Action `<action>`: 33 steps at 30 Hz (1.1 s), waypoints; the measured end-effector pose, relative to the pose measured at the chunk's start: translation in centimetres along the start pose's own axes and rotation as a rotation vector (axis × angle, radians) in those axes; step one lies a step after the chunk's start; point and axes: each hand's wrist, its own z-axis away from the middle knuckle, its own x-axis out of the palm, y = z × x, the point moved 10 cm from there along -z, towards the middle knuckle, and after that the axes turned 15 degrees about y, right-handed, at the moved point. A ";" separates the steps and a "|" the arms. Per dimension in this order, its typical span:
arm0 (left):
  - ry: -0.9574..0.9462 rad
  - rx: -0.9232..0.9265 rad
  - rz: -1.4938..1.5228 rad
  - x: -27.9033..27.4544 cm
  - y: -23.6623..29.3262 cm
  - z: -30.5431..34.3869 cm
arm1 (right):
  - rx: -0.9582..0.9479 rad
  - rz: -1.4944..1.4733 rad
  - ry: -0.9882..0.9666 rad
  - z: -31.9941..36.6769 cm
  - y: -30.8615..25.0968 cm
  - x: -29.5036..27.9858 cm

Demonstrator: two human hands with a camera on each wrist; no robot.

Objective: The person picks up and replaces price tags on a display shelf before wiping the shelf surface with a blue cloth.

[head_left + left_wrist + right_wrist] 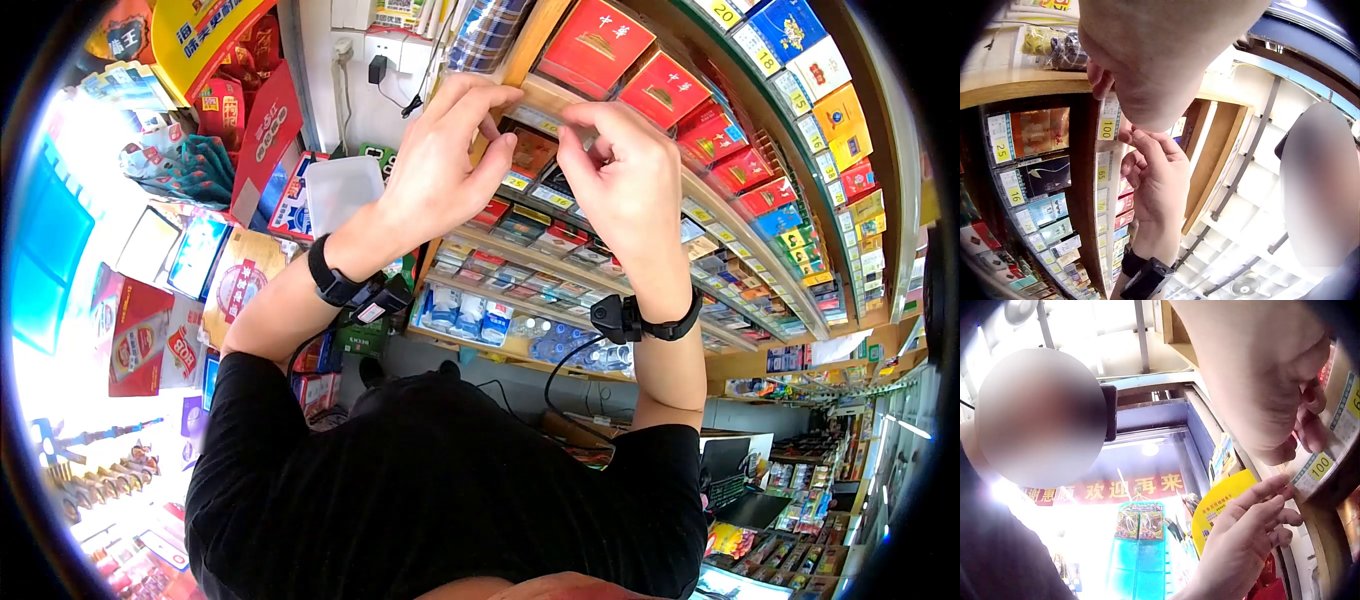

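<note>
Both hands are raised at the wooden shelf's front edge, around a price label marked 100 (pixel 1108 119). My left hand (pixel 440 160) is at the label's left, thumb and index finger apart and curved towards it. My right hand (pixel 625 165) is at the other side, thumb and index finger close to the strip and the other fingers bent in. In the right wrist view, the left hand (pixel 1241 534) has its fingertips right at the edge of the 100 label. I cannot tell whether the right fingers pinch the label. A label marked 65 (pixel 1104 172) sits beside it.
Red cigarette boxes (pixel 600 45) stand on the shelf above, with rows of smaller packs (pixel 550 235) below. A white plastic container (pixel 345 185) is under the left forearm. A yellow display board (pixel 215 35) rises at left, and a black plug (pixel 377 68) hangs on the wall.
</note>
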 end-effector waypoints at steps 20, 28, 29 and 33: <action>-0.012 0.011 -0.068 0.2 0.1 0.1 | -0.196 -0.002 0.172 2.1 -0.5 -0.7; -0.002 0.026 -0.063 0.3 0.3 0.0 | -0.214 -0.002 0.157 2.9 -0.7 -0.9; 0.008 0.017 -0.056 0.3 0.2 0.0 | -0.211 -0.006 0.146 3.0 -0.8 -0.8; 0.010 -0.012 -0.039 0.3 -0.3 0.1 | -0.204 -0.003 0.153 3.5 -1.1 -1.0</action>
